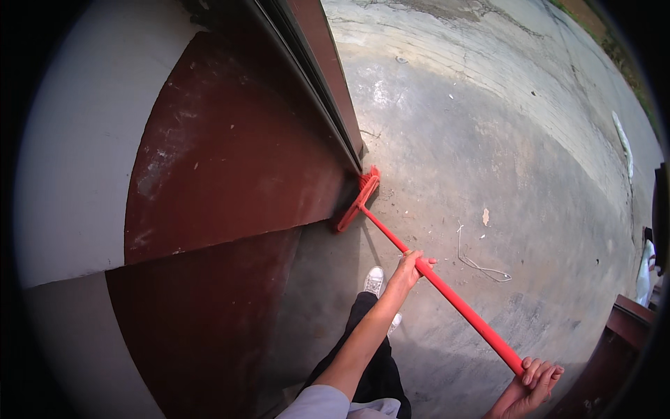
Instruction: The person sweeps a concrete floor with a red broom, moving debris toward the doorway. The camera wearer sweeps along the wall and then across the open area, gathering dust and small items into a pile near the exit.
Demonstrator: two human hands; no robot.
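A red broom [466, 311] slants from the lower right up to the base of the wall in the middle of the view. My left hand [412, 267] is closed around the handle partway along it. At the handle's top end, my right hand [536, 380] grips with curled fingers. The broom's head [359, 202] has red bristles and rests on the floor, right by the wall's corner and the foot of the door frame [317, 91].
The wall is dark red below [223, 160] and white above. Concrete floor [447, 181] spreads to the right with scattered bits and a loose pale string [481, 267]. My white shoe [374, 280] stands behind the broom head. A dark red panel [614, 356] is at lower right.
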